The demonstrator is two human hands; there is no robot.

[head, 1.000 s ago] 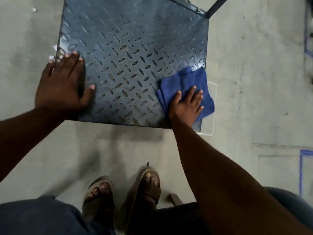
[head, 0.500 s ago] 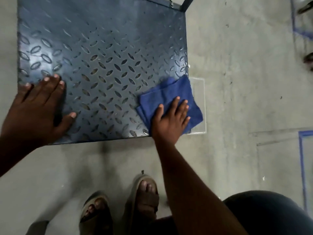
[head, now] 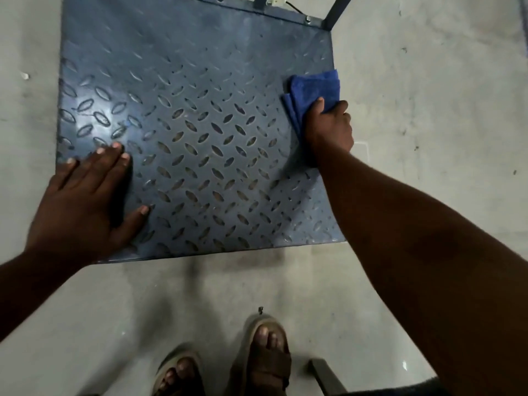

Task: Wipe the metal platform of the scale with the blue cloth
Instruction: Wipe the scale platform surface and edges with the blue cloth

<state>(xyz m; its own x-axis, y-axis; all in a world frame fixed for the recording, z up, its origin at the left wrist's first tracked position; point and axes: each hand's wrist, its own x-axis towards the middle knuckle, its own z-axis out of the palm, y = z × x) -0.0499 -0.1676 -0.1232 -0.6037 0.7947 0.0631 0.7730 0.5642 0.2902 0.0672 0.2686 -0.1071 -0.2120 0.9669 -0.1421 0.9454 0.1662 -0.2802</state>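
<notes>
Head view, looking straight down: the right hand point(head: 328, 130) presses on the blue cloth point(head: 313, 94) at the platform's right edge, fingers bent over the folded wad and gripping it, so the cloth bunches ahead of the knuckles and trails under the palm. That grip probably lets the person push down hard enough for the fabric to reach between the raised treads. The left hand point(head: 85, 195) lies flat and spread on the near-left corner of the metal platform point(head: 200, 81), fingers straight, grasping nothing; it looks like a brace, taking body weight while the other arm reaches out. Between the two hands the diamond-patterned plate shows dull smears in its treads, with a brighter sheen just beyond the left fingertips. Beyond the right hand, at the far edge, a dark post point(head: 333, 10) rises from the frame beside a bolted rail. Nearer than both hands, two sandalled feet point(head: 228, 364) stand on the grey concrete floor point(head: 428, 81), which surrounds the platform.
</notes>
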